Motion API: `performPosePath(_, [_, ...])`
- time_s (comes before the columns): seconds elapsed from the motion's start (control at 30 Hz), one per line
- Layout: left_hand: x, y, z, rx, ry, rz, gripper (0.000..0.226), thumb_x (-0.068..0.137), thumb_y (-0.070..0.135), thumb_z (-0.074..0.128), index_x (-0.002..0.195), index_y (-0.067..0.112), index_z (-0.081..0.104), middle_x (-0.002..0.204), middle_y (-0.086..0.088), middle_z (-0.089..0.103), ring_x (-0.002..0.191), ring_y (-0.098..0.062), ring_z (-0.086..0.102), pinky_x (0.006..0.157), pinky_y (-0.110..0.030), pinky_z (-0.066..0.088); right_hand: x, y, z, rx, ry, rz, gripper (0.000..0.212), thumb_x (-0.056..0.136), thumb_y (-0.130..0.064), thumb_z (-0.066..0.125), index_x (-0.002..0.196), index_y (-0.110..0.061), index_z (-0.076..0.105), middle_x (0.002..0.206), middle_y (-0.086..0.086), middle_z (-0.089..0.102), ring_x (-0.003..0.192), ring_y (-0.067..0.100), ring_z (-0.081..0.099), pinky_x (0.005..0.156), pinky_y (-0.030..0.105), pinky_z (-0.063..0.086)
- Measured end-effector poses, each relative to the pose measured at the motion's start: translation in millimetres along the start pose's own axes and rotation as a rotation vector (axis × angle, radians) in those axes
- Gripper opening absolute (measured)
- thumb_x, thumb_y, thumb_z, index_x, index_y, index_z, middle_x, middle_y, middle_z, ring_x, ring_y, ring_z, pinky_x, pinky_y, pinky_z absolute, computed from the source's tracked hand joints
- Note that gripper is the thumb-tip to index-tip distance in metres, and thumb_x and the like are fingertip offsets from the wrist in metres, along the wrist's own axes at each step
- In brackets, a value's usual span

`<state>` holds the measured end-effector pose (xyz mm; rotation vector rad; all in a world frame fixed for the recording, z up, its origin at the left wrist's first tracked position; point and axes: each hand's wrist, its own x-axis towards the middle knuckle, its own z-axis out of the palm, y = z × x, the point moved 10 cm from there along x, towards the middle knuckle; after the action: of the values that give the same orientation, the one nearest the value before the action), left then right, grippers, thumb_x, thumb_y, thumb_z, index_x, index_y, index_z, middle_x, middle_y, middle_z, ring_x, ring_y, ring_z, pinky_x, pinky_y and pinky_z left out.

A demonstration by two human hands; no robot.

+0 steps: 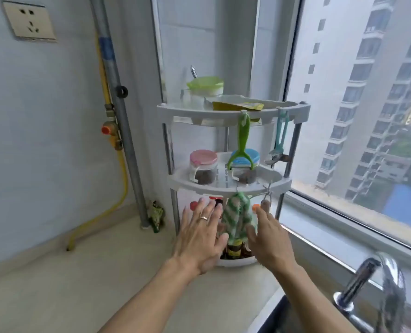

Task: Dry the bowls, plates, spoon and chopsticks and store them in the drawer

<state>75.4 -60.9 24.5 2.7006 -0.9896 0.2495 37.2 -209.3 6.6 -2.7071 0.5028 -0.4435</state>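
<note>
Hands first: I see both of mine stretched out toward the green-and-white striped cloth [237,216] that hangs from a hook under the middle tier of the corner rack [228,186]. My left hand [201,233] is spread flat, fingers straight and apart, a ring on one finger, just left of the cloth and in front of the rack's lowest tier. My right hand [269,236] comes in from the other side with its fingers loosely extended; its thumb edge looks to be touching or nearly touching the cloth, though motion blur keeps me from saying which. Neither hand is closed on anything.

I judge the cloth hangs there so it can air and stay within reach of the sink, whose tap [380,284] shows at the lower right. The green peeler [241,145] and a second hanging tool [280,140] dangle from hooks on the top tier for the same reason, I would guess. Jars with a pink lid [203,158] and a blue lid [247,156] sit on the middle tier; bottles [234,248] crowd the bottom one.

Bowls, plates, spoon, chopsticks and the drawer are all outside my view, so drying has not visibly started; fetching the cloth seems the step in hand.

Readable writing: none. The bottle labels and the yellow packet [238,106] on top are too blurred. A wall socket [29,24] sits above the worktop [79,272].
</note>
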Motion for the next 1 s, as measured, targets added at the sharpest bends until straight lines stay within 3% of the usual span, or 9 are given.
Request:
performPosePath(0.17, [42, 18, 28, 0.016, -0.055, -0.007, 0.068, 0.102, 0.049, 0.034, 0.159, 0.021, 0.011, 0.166, 0.003, 0.015, 0.154, -0.017, 0.000, 0.122, -0.053, -0.006, 35, 18, 17, 0.210, -0.033, 0.007, 0.025, 0.096, -0.026, 0.054, 0.120, -0.020, 0.054, 0.127, 0.004, 0.055, 0.114, 0.028, 0.060, 0.086, 0.043, 0.052])
performPosePath(0.33, [54, 24, 28, -0.108, -0.011, -0.007, 0.063, 0.101, 0.042, 0.045, 0.154, 0.017, 0.023, 0.158, -0.002, 0.033, 0.149, -0.021, 0.024, 0.124, -0.042, 0.008, 45, 16, -12, 0.343, 0.157, -0.022, 0.012, 0.099, -0.016, 0.049, 0.088, -0.017, 0.056, 0.092, 0.005, 0.060, 0.085, 0.032, 0.059, 0.073, 0.044, 0.048])
performPosePath(0.43, [52, 26, 7, -0.297, 0.108, -0.012, 0.045, 0.098, 0.038, 0.054, 0.135, 0.020, 0.037, 0.133, -0.001, 0.053, 0.122, -0.021, 0.051, 0.100, -0.033, 0.039, 37, 2, -39, 0.398, 0.268, -0.137, 0.010, 0.100, -0.017, 0.052, 0.100, -0.012, 0.061, 0.101, 0.005, 0.062, 0.085, 0.029, 0.059, 0.072, 0.042, 0.047])
performPosePath(0.5, [45, 17, -14, -0.422, 0.217, -0.074, 0.046, 0.094, 0.037, 0.061, 0.129, 0.020, 0.037, 0.126, 0.003, 0.055, 0.112, -0.017, 0.055, 0.088, -0.032, 0.045, 32, -11, -47, 0.407, 0.237, -0.211, 0.009, 0.098, -0.018, 0.056, 0.101, -0.014, 0.064, 0.100, 0.003, 0.062, 0.083, 0.026, 0.059, 0.072, 0.040, 0.048])
performPosePath(0.6, [29, -5, -24, -0.548, 0.176, -0.136, 0.057, 0.089, 0.027, 0.067, 0.136, 0.024, 0.036, 0.129, 0.010, 0.055, 0.114, -0.012, 0.054, 0.096, -0.032, 0.046, 21, -37, -45, 0.424, 0.152, -0.301, 0.006, 0.091, -0.018, 0.060, 0.091, -0.022, 0.064, 0.086, -0.007, 0.059, 0.074, 0.018, 0.055, 0.082, 0.027, 0.043])
performPosePath(0.67, [12, -22, -25, -0.537, 0.084, -0.148, 0.034, 0.089, 0.022, 0.065, 0.122, 0.025, 0.056, 0.114, 0.008, 0.067, 0.101, -0.015, 0.063, 0.087, -0.030, 0.051, 8, -56, -35, 0.429, 0.081, -0.334, 0.008, 0.091, -0.016, 0.062, 0.088, -0.023, 0.061, 0.083, -0.009, 0.056, 0.075, 0.016, 0.054, 0.078, 0.015, 0.035])
performPosePath(0.77, [-23, -53, -37, -0.553, 0.085, -0.179, 0.015, 0.091, 0.018, 0.065, 0.082, 0.030, 0.060, 0.079, 0.015, 0.065, 0.078, -0.005, 0.060, 0.067, -0.020, 0.046, -12, -85, -17, 0.469, -0.002, -0.352, 0.007, 0.092, -0.018, 0.059, 0.086, -0.022, 0.058, 0.085, -0.009, 0.058, 0.080, 0.015, 0.054, 0.070, 0.030, 0.041])
performPosePath(0.9, [-74, -99, -33, -0.656, 0.043, -0.275, 0.013, 0.091, 0.019, 0.067, 0.080, 0.025, 0.063, 0.076, 0.009, 0.064, 0.074, -0.009, 0.059, 0.070, -0.029, 0.047, -37, -130, 26, 0.573, -0.235, -0.304, 0.006, 0.089, -0.020, 0.060, 0.094, -0.016, 0.058, 0.091, 0.003, 0.066, 0.086, 0.022, 0.063, 0.077, 0.045, 0.055])
performPosePath(1.0, [-108, -126, -34, -0.690, 0.028, -0.329, 0.021, 0.090, 0.016, 0.070, 0.079, 0.033, 0.064, 0.075, 0.014, 0.065, 0.076, -0.005, 0.061, 0.074, -0.029, 0.050, -62, -171, 62, 0.863, -0.563, -0.216, 0.028, 0.089, -0.013, 0.065, 0.112, -0.017, 0.050, 0.100, 0.012, 0.068, 0.090, 0.026, 0.069, 0.081, 0.043, 0.060])
